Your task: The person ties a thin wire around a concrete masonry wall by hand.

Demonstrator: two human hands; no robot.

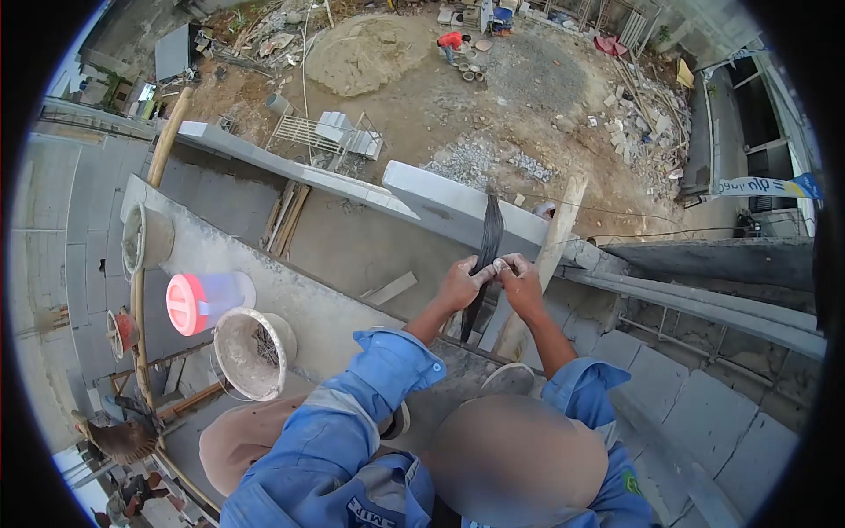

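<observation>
Left hand (464,283) is being held just beside right hand (518,280), fingers are being curled on both, forearms (429,322) are being angled inward behind the hands

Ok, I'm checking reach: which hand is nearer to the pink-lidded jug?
Left. The pink-lidded jug stands off to the left of both hands. The left hand is on the side toward it, not touching; the right hand is beyond the left, farther away.

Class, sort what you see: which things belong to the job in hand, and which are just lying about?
In the job:
- dark bundle of strands
- left hand and right hand, both at it

Apparently just lying about:
- pink-lidded container
- pale bucket
- sand heap
</observation>
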